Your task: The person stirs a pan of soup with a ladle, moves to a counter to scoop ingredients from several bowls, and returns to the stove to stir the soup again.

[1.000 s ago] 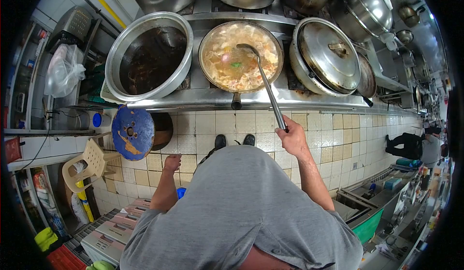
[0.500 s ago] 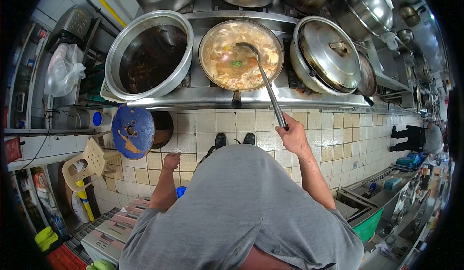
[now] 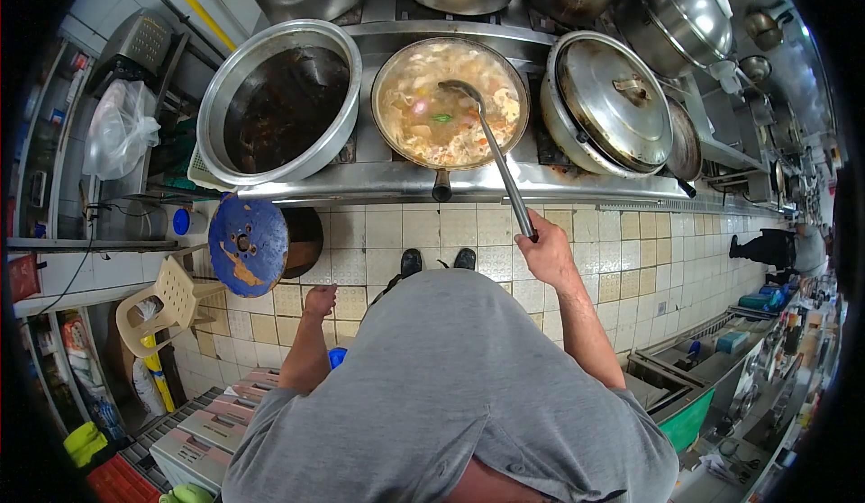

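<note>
Little has been changed over the last second: the ladle [image 3: 503, 165] is still kept with its bowl in the soup [image 3: 422, 135], while loose pieces around it have been shifted slightly. The ladle's handle is clamped in the fingers of the right hand [image 3: 548, 253], beyond the front edge of the stove [image 3: 360, 188]. The pan [image 3: 441, 168] is set near that edge, between a basin [image 3: 210, 129] and a lidded pot [image 3: 557, 134], with narrow gaps at either side. The left hand [image 3: 320, 301] is held low, fingers loosely curled; whether they are fully closed cannot be told.
</note>
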Demonstrator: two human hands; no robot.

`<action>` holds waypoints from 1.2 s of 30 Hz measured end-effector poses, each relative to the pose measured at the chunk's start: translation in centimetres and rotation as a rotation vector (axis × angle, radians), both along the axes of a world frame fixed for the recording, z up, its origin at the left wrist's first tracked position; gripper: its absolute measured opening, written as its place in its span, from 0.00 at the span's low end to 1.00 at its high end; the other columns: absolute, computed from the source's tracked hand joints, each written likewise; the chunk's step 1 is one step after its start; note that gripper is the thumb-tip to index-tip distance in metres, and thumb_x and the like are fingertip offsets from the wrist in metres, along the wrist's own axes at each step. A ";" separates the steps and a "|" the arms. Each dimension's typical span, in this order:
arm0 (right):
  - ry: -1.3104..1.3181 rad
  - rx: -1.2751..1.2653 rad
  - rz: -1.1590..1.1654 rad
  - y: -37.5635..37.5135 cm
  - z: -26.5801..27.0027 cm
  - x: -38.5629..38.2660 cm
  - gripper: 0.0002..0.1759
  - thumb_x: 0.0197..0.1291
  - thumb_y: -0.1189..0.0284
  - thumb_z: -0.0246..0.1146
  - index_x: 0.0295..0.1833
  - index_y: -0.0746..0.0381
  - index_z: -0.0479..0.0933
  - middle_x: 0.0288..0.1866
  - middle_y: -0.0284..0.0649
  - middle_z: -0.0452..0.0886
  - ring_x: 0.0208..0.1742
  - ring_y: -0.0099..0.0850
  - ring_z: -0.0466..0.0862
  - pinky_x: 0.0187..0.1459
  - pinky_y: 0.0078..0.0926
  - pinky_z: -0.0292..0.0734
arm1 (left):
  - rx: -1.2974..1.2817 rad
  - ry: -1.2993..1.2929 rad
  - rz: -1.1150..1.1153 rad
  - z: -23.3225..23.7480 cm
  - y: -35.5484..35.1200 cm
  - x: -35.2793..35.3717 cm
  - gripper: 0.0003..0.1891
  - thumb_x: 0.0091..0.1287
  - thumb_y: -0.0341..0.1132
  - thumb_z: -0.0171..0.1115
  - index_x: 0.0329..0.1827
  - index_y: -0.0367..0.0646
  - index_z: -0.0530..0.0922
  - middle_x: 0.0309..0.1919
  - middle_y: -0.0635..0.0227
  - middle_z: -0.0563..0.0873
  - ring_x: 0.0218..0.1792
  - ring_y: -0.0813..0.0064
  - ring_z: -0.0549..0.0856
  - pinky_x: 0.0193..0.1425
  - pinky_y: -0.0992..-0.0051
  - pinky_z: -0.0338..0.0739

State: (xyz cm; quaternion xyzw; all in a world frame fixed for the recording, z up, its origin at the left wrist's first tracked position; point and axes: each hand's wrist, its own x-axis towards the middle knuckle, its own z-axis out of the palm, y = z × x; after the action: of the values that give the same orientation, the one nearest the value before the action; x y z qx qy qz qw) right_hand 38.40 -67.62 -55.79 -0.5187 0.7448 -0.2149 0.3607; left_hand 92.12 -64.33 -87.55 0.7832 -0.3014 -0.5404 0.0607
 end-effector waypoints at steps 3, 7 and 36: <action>0.034 0.007 0.004 0.0 0.3 0.2 0.30 0.61 0.72 0.66 0.70 0.63 0.76 0.26 0.46 0.80 0.28 0.35 0.82 0.37 0.36 0.79 | 0.010 0.014 0.003 0.2 0.0 -0.1 0.21 0.72 0.50 0.67 0.54 0.40 0.85 0.35 0.68 0.87 0.28 0.77 0.84 0.26 0.72 0.78; 0.048 0.021 0.007 0.1 0.0 0.2 0.31 0.61 0.72 0.66 0.72 0.63 0.75 0.27 0.46 0.80 0.29 0.36 0.83 0.38 0.37 0.79 | -0.002 0.033 0.002 0.2 0.3 0.0 0.22 0.72 0.50 0.66 0.56 0.40 0.84 0.36 0.67 0.87 0.29 0.76 0.84 0.27 0.71 0.79; 0.130 0.025 0.040 -0.1 0.0 0.4 0.29 0.61 0.71 0.66 0.69 0.63 0.75 0.34 0.57 0.85 0.40 0.55 0.88 0.44 0.47 0.81 | 0.010 0.033 0.019 0.3 -0.2 -0.2 0.20 0.72 0.50 0.68 0.50 0.40 0.84 0.32 0.69 0.86 0.27 0.76 0.82 0.24 0.71 0.76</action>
State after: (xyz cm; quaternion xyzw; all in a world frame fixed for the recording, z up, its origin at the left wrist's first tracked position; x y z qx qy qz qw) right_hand 38.82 -67.72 -55.83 -0.5419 0.7587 -0.1643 0.3221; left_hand 91.94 -64.56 -87.28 0.7773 -0.2900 -0.5543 0.0669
